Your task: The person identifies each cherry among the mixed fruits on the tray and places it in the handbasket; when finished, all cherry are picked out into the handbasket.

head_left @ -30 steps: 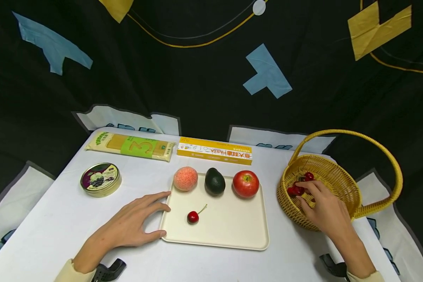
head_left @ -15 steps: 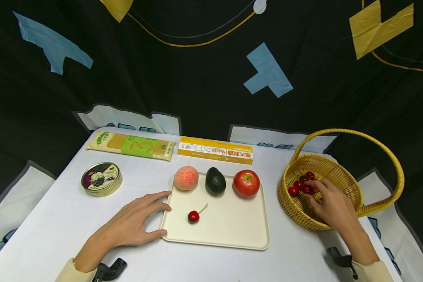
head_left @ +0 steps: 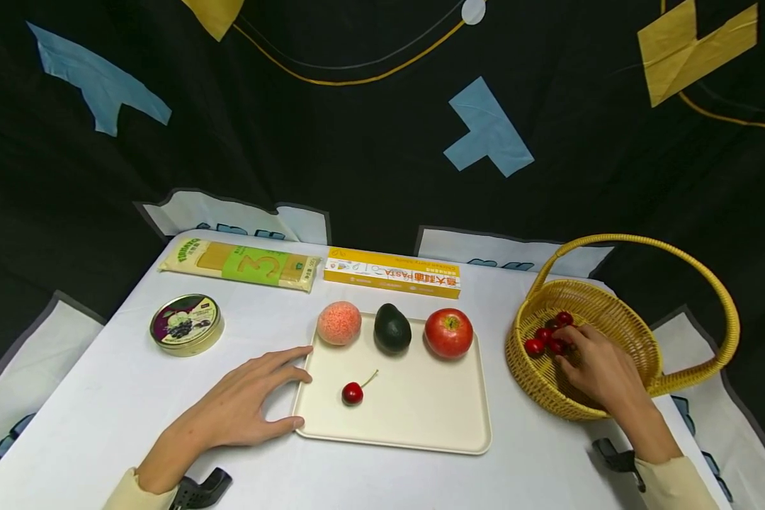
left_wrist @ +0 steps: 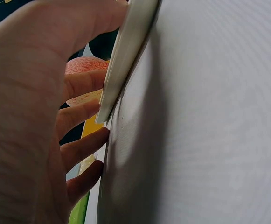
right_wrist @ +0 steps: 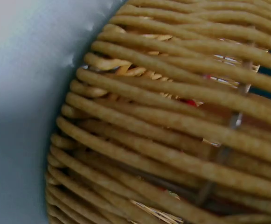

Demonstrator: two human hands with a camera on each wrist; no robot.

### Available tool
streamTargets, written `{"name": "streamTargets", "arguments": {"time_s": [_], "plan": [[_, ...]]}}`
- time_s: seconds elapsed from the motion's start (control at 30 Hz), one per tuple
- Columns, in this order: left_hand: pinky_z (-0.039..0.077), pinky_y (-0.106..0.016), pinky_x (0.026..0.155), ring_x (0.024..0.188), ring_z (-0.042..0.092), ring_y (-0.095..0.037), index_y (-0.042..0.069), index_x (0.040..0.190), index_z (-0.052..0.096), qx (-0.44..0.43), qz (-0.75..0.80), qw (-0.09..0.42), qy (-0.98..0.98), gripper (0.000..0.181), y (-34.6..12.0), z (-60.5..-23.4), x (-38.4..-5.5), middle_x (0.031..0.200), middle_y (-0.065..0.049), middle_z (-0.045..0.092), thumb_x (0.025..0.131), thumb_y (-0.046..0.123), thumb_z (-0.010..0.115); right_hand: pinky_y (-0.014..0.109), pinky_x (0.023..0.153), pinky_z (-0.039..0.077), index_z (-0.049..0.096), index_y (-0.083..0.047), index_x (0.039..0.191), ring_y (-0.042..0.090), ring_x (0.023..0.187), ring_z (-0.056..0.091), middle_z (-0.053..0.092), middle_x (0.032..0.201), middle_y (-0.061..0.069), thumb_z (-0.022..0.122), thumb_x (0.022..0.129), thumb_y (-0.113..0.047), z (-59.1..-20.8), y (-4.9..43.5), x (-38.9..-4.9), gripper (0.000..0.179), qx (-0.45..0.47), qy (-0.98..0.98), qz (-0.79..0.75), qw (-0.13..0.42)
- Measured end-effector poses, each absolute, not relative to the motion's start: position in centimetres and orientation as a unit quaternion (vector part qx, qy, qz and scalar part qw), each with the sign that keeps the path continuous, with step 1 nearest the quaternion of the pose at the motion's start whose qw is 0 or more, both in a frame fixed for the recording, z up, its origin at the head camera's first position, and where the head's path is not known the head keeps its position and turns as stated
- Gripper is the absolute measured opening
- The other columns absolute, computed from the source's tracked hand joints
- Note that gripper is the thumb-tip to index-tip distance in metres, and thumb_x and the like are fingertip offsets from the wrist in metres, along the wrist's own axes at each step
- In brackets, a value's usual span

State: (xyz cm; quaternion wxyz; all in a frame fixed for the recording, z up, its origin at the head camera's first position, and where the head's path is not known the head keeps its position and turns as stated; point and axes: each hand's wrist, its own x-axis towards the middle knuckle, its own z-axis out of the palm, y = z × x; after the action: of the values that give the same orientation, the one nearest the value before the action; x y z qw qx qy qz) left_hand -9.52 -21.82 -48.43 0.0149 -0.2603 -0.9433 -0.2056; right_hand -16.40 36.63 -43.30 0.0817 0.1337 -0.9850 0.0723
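A person's left hand (head_left: 245,400) lies at the left edge of a cream tray (head_left: 421,425), its fingers spread and fingertips right at the rim. In the left wrist view, the thumb and two fingers meet the tray's edge (left_wrist: 126,58). One red cherry (head_left: 353,394) with a stem sits on the tray, in front of a peach (head_left: 339,323), an avocado (head_left: 392,329) and a red apple (head_left: 449,333). The right hand (head_left: 602,365) reaches into a wicker basket (head_left: 535,386), thumb and forefinger bent about the cherries (head_left: 535,346); I cannot tell whether it pinches one.
A round tin (head_left: 187,326) stands at the left of the white table. Along the back lie a noodle packet (head_left: 242,264) and a yellow pasta box (head_left: 392,273). The basket's tall handle (head_left: 707,283) arches over its right side. Basket weave (right_wrist: 172,116) fills much of the right wrist view.
The right hand has shifted rightward and slightly toward the person inside the basket, uncovering more cherries. The left hand stays at the tray's edge. The whole head view has drifted slightly.
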Motion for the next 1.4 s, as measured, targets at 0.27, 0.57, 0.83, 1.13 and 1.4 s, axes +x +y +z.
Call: {"name": "streamTargets", "arguments": {"time_s": [0.27, 0.57, 0.83, 1.13, 1.4], "plan": [[0.049, -0.056, 0.114, 0.149, 0.051, -0.027, 0.036, 0.129, 0.070, -0.264, -0.204, 0.021, -0.942, 0.051, -21.8, -48.4, -9.4, 0.168, 0.005, 0.045, 0.086, 0.060, 0.083, 0.040, 0.054, 0.055, 0.070, -0.004, 0.123, 0.025, 0.070, 0.055, 0.066, 0.110, 0.028, 0.090, 0.083, -0.013, -43.4, 36.9, -16.6, 0.046, 0.129, -0.988, 0.073, 0.046], [0.049, -0.056, 0.114, 0.149, 0.051, -0.026, 0.035, 0.128, 0.070, -0.266, -0.203, 0.026, -0.942, 0.051, -21.7, -48.4, -9.5, 0.168, 0.006, 0.045, 0.085, 0.059, 0.084, 0.036, 0.049, 0.050, 0.070, -0.004, 0.123, 0.024, 0.069, 0.053, 0.066, 0.108, 0.027, 0.091, 0.083, -0.014, -43.2, 36.9, -16.6, 0.047, 0.137, -0.987, 0.069, 0.044], [0.048, -0.057, 0.114, 0.149, 0.050, -0.027, 0.036, 0.129, 0.070, -0.261, -0.202, 0.018, -0.944, 0.051, -21.7, -48.3, -9.5, 0.168, 0.005, 0.045, 0.086, 0.061, 0.083, 0.043, 0.053, 0.058, 0.072, -0.006, 0.122, 0.027, 0.070, 0.063, 0.070, 0.108, 0.023, 0.091, 0.085, -0.017, -41.8, 34.9, -15.6, 0.043, 0.152, -0.976, 0.065, 0.140], [0.049, -0.057, 0.113, 0.149, 0.051, -0.028, 0.036, 0.129, 0.070, -0.260, -0.205, 0.019, -0.944, 0.051, -21.8, -48.2, -9.5, 0.167, 0.005, 0.046, 0.086, 0.058, 0.084, 0.043, 0.052, 0.059, 0.074, -0.007, 0.120, 0.030, 0.077, 0.068, 0.071, 0.110, 0.017, 0.087, 0.088, -0.015, -40.9, 29.1, -14.7, 0.035, 0.190, -0.950, 0.105, 0.226], [0.049, -0.057, 0.114, 0.149, 0.050, -0.026, 0.036, 0.129, 0.070, -0.263, -0.201, 0.020, -0.943, 0.051, -21.8, -48.4, -9.5, 0.168, 0.005, 0.045, 0.086, 0.061, 0.083, 0.027, 0.052, 0.053, 0.073, -0.011, 0.125, 0.017, 0.074, 0.061, 0.072, 0.110, 0.010, 0.091, 0.085, -0.019, -41.1, 23.9, -13.7, 0.045, 0.262, -0.925, 0.145, 0.236]]}}
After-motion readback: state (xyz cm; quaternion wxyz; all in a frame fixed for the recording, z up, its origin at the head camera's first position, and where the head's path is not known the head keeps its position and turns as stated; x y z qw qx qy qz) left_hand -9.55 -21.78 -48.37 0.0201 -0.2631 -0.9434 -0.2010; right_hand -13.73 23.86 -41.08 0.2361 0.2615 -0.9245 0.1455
